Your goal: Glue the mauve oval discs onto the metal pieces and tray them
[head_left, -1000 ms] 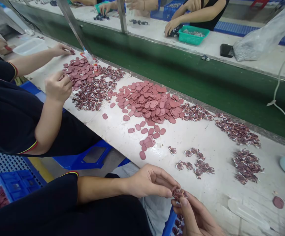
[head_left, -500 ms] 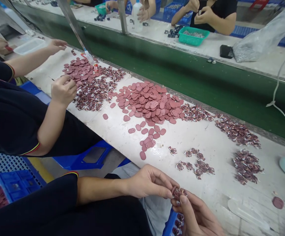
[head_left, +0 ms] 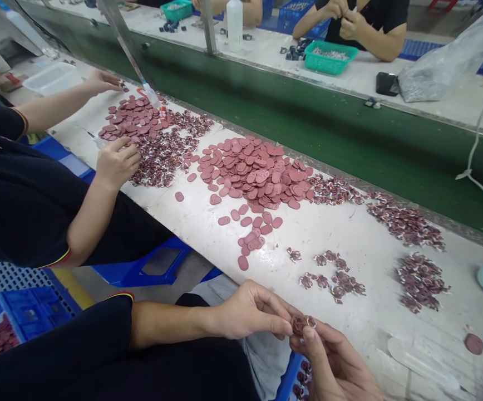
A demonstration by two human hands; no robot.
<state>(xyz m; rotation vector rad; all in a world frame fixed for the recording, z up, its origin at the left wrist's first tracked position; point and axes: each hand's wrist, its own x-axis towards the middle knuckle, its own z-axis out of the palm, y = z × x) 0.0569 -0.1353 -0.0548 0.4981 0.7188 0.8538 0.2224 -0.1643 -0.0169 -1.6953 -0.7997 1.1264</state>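
The small maroon part (head_left: 298, 325) is a compact bundle of curled, looped strips, with pale and coppery bits on its right side; the fingers partly cover it and its finer detail is too small to make out. It sits between the person's two hands, in front of the near edge of the white worktable (head_left: 350, 234), above a blue crate (head_left: 285, 384) that holds similar pieces (head_left: 302, 379).

The left hand (head_left: 252, 312) comes in from the left, its forearm nearly level, thumb and index finger closed on the part's left side. The right hand (head_left: 335, 362) reaches in from the near right, thumb on the nearer side and index finger behind, gripping the part from the right.

Beyond the hands, more looped parts lie in loose clusters (head_left: 341, 284), with a denser pile (head_left: 420, 281) to their right. Farther off and to the left is a broad heap of flat oval discs (head_left: 258, 172), some scattered toward the near edge. A translucent, elongated object (head_left: 423, 365) lies at the near right. On the left, a co-worker's hand (head_left: 118, 161) is just beside another pile of looped parts (head_left: 162, 159).
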